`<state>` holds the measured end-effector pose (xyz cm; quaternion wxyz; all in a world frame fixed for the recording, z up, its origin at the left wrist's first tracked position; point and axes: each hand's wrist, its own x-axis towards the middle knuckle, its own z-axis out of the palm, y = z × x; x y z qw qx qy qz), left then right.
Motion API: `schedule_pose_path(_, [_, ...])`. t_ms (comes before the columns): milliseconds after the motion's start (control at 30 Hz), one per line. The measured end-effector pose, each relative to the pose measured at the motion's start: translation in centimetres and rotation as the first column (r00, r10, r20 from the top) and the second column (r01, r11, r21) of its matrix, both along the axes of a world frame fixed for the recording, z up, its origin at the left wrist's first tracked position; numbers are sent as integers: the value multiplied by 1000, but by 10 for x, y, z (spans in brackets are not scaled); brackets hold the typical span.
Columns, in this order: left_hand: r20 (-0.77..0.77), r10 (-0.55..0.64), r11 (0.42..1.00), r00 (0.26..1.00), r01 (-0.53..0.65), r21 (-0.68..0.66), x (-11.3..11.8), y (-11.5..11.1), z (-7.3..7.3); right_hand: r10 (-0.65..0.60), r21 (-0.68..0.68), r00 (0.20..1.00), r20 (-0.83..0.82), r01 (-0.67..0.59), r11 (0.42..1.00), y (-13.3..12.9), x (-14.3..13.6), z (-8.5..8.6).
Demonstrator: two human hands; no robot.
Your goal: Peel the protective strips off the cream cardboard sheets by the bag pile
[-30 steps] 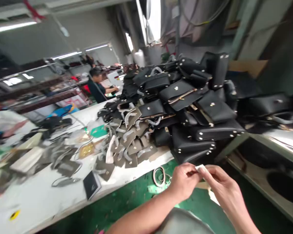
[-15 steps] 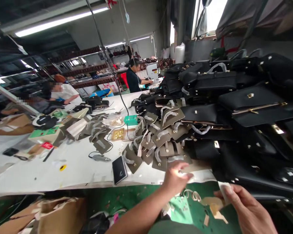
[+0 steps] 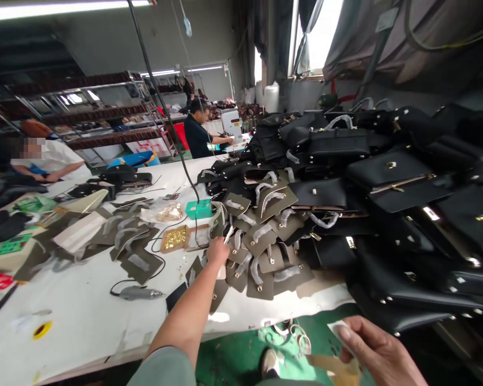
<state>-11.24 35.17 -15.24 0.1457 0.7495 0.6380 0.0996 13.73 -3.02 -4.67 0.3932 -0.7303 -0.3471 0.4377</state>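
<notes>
My left hand (image 3: 218, 251) reaches into a heap of olive-brown bag flaps (image 3: 261, 236), which carry plastic-wrapped handles and gold-coloured clasps. It touches a flap with a pale edge (image 3: 228, 235); its fingers are hidden behind the back of the hand. Low at the right, my right hand (image 3: 372, 343) pinches a small white piece of paper (image 3: 337, 329) between thumb and fingers. A tan strip (image 3: 326, 364) hangs just under that hand, and I cannot tell whether the two are joined.
Black handbags (image 3: 386, 257) are piled along the right. A box of gold-coloured fittings (image 3: 174, 238), a green box (image 3: 198, 209) and a grey corded tool (image 3: 139, 292) lie on the white table (image 3: 84, 305). Two people (image 3: 201, 134) work farther back. Paper scraps (image 3: 298, 332) litter the green floor.
My left hand has moved from above the table's front edge forward and left into the flaps. My right hand still holds the white paper, slightly lower. The view has swung right.
</notes>
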Motion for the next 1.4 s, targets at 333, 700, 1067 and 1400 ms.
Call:
schedule_pose_path(333, [207, -150, 988, 967, 139, 67, -25, -33, 85, -18, 160, 998, -62, 27, 987, 22, -9, 5])
schedule_pose_path(700, [834, -274, 788, 480, 609, -92, 87, -233, 141, -21, 430, 984, -178, 97, 898, 41, 7, 43])
schedule_pose_path(1067, [917, -130, 588, 378, 774, -235, 165, -292, 165, -251, 436, 962, -105, 271, 858, -17, 57, 40])
schedule_pose_path(1400, [850, -271, 711, 451, 689, -139, 221, -320, 177, -198, 400, 980, -4, 183, 898, -60, 89, 58])
